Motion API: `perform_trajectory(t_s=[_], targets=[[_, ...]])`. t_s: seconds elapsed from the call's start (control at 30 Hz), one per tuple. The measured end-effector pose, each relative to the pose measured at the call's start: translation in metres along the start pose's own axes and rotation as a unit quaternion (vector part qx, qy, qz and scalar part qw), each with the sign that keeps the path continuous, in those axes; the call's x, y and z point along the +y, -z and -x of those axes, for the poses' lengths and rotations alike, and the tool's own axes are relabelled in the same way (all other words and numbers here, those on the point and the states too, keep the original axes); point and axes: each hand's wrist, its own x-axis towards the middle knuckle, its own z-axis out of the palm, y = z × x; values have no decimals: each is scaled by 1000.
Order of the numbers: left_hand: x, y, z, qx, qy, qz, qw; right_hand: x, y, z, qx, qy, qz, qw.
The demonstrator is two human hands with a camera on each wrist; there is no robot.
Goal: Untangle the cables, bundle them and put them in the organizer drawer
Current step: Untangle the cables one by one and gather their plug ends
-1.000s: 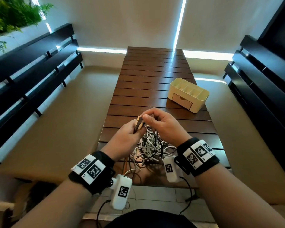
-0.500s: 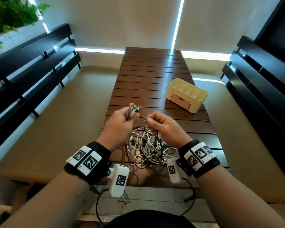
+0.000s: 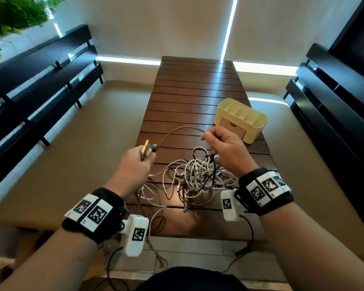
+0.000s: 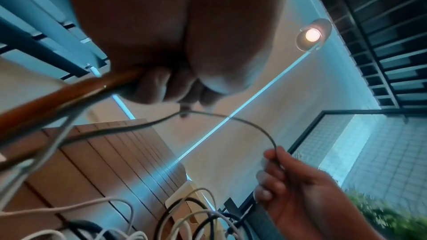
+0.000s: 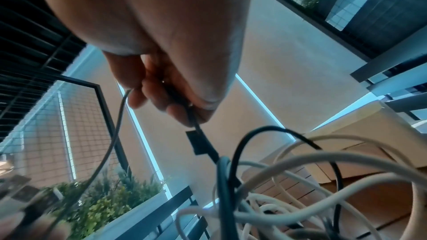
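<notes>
Step in hand: untangling; I judge I am drawing one cable out of the knot, with no bundling begun.
Left hand point(image 3: 135, 164): my fingers are curled round a cluster of plug ends point(image 3: 148, 149), raised above the near left part of the slatted wooden table point(image 3: 198, 91).
Right hand point(image 3: 225, 148): my fingertips pinch the grey cable point(image 3: 183, 128) that arcs over from the plugs; the right wrist view also shows a dark cable running down out of this same grip into the knot.
Tangle of cables point(image 3: 198, 177): white, grey and dark strands heaped on the table between my wrists, still knotted, some loose ends trailing over the near edge.
Organizer point(image 3: 259, 127): cream box with open top compartments, just beyond my right hand; its drawer point(image 3: 232, 126) looks closed.
Next move: probably feed more of the grey cable through my right fingers while the left keeps the plugs apart, watching where it snags in the heap.
Risk: pulling hard may tighten the loops instead of freeing them.
</notes>
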Motion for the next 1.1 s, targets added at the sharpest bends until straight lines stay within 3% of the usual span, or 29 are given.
perform_trajectory(t_s=[0.1,0.17,0.23,0.3,0.37,0.43,0.57,0.73,0.87,1.1], targets=[[8,0,2,111,-80,50,989,4,-10,4,-56,10,78,995],[17,-5,2,84,-145,67,984,9,-17,7,-83,29,118,989],[23,-15,-2,-2,-159,27,987,6,-23,11,-90,49,117,988],[24,-27,-6,-78,-150,-37,985,-1,-24,14,-84,65,100,989],[20,-33,-7,-102,-143,-67,982,-7,-20,17,-72,77,91,990],[17,-31,-6,-91,-141,-45,985,-4,-16,20,-78,59,91,991],[25,-13,-2,5,-145,57,988,17,-12,32,-102,-31,70,992],[18,-6,1,-28,-89,20,995,11,-8,32,-109,-38,47,992],[6,-5,4,-53,-48,51,996,15,-4,43,-198,-32,64,978],[-12,-7,12,-22,-1,108,994,52,-37,87,-252,-132,90,954]])
